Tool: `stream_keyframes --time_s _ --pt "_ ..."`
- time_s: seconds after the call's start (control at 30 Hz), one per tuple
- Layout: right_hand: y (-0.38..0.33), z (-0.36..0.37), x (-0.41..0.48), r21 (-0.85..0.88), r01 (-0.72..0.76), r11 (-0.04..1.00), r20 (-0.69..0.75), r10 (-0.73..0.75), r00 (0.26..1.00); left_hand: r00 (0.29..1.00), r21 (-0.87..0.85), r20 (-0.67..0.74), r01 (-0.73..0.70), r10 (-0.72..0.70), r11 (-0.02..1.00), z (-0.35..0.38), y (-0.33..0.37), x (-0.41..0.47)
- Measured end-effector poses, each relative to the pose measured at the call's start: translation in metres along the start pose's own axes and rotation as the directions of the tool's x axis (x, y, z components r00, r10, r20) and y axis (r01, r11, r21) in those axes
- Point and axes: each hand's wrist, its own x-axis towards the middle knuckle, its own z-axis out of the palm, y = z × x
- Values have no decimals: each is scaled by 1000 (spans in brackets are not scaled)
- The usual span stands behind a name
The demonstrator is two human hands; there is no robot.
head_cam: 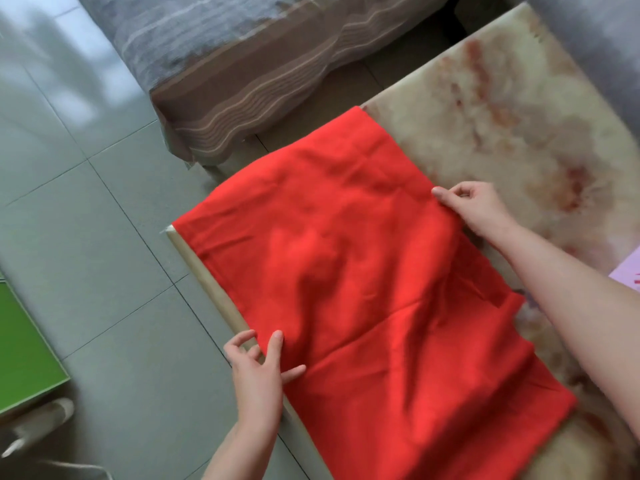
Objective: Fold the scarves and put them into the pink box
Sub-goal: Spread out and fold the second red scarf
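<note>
**Red scarf spread flat, a hand on each long side**

The floral tabletop carries the red scarf, spread nearly flat. Its long axis runs away from the person, slanting from near right to far left, and one side lies along the tabletop's left edge. The right hand pinches the right edge, thumb over curled fingers. The left hand is at the opposite edge, forefinger and thumb apart and resting on the cloth. Set across the short width, the hands seem placed to carry one side over the other. A pink sliver at the right border, probably the pink box, is cut off.
</note>
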Motion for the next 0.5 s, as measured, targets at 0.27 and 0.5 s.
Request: stream_keyframes --time_s 0.27,0.5 --pt "46 -9 -34 -249 30 968 185 17 983 1000 34 30 -2 1 999 10 -34 -33" --pt "65 -22 -51 208 13 978 44 -23 999 999 68 12 -35 34 997 19 -59 -53"
